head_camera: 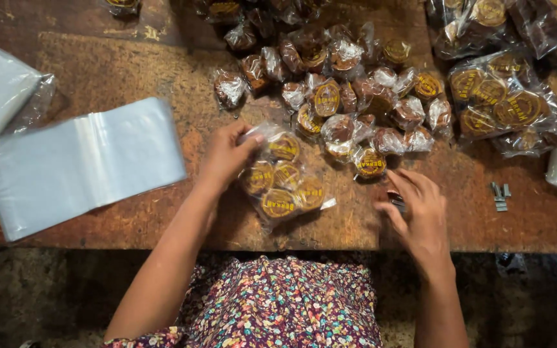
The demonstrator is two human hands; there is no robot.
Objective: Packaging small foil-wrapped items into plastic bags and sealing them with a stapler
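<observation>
Bag (280, 182) of sweets pinched at its top by my left hand (225, 156); right hand (420, 212) loosely curled, apparently over a stapler (396, 201) near the surface's front edge. Keep mouth gathered flat.

Clear plastic bag of round dark-brown cakes with yellow labels (282, 180): centre. Worn brown wooden tabletop (162, 71): mottled, yellowish scuffs. Stack of translucent white plastic bags (78, 164): 9 o'clock. Silver metal staple strips (499, 196): 3 o'clock. Multicoloured floral-print garment (285, 303): 6 o'clock.
</observation>
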